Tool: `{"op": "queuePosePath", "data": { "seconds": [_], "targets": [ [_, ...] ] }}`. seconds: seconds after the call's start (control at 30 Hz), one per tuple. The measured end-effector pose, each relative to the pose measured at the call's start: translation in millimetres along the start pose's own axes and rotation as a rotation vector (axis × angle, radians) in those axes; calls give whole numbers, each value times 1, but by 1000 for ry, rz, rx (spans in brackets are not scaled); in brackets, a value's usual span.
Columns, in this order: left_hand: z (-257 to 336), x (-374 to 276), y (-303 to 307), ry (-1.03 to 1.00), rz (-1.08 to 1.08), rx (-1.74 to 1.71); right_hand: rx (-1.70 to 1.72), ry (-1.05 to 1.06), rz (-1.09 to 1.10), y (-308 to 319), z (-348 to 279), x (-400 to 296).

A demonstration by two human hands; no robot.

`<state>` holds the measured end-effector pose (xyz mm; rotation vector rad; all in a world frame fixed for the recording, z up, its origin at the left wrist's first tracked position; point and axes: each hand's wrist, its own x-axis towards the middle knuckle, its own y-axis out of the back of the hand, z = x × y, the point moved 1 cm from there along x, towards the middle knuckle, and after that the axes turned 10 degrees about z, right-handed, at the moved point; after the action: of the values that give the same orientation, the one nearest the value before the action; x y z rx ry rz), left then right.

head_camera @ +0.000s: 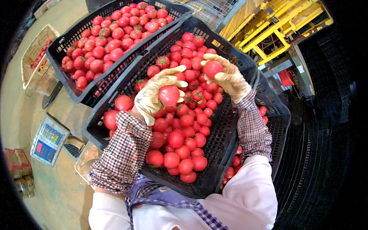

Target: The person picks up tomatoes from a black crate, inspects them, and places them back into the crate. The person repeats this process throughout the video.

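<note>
Both my hands wear pale, stained gloves and are above a black plastic crate (224,143) of loose red tomatoes (187,115). My left hand (156,93), palm turned up and to the right, holds a large red tomato (169,95) against its fingers. My right hand (228,77) has its fingers and thumb around another red tomato (213,69), over the crate's far right part. Some tomatoes below carry green calyxes. Bare black mesh shows along the crate's right side. Checked sleeve covers are on both forearms.
A second black crate (93,97) full of tomatoes stands beyond, at the upper left. Another black crate (280,120) with tomatoes lies partly under my right arm. At left are a digital scale (50,139) and a pale basket (24,61). A yellow metal frame (264,47) stands upper right.
</note>
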<state>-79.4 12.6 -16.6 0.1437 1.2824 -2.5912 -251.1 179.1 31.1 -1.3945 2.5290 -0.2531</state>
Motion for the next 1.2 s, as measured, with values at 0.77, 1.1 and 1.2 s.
{"op": "queuePosePath", "data": {
  "seconds": [0.77, 1.1, 1.2],
  "targets": [
    [13, -12, -25, -204, -193, 67, 96, 154, 72, -81, 15, -6],
    [14, -11, -21, -173, -117, 284, -48, 476, 255, -88, 15, -10],
    [15, -12, -24, -167, -225, 117, 138, 431, 211, -70, 12, -4]
  ]
}}
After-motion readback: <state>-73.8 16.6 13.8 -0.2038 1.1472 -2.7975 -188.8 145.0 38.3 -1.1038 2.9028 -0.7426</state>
